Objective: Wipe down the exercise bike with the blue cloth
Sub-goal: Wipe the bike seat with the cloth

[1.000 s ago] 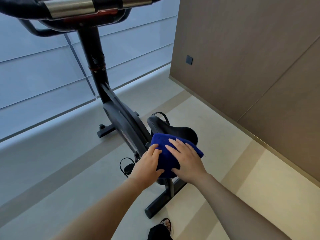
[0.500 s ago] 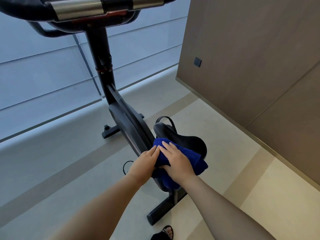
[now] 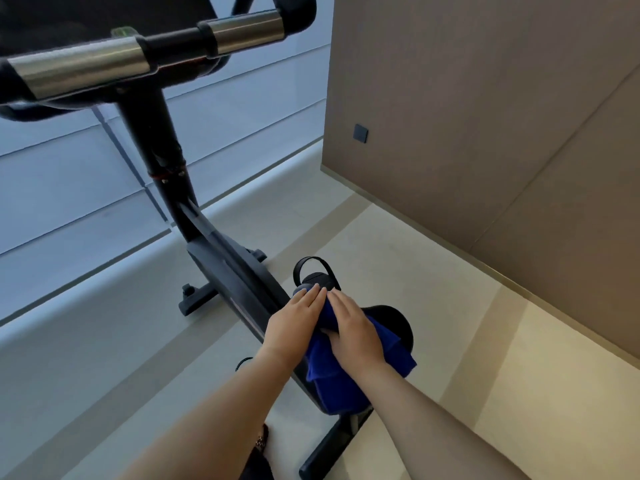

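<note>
A black exercise bike (image 3: 221,258) stands in front of me, its handlebar (image 3: 138,60) with steel grips close at the top left. The blue cloth (image 3: 332,379) is draped over the black saddle (image 3: 398,323) and hangs down its near side. My left hand (image 3: 294,323) lies flat on the cloth at the saddle's narrow front. My right hand (image 3: 353,334) presses on the cloth beside it, fingers forward. The two hands touch at the fingertips. Most of the saddle is hidden under cloth and hands.
A brown panelled wall (image 3: 485,133) runs along the right, with a small dark switch (image 3: 360,132). A low ledge below the window (image 3: 86,306) lies behind the bike. The bike's rear foot bar (image 3: 329,455) rests on the tiled floor near my sandalled foot (image 3: 263,441).
Both hands have slid forward along the saddle toward its nose, bunching the cloth so more hangs down the near side. The view has moved closer to the handlebar.
</note>
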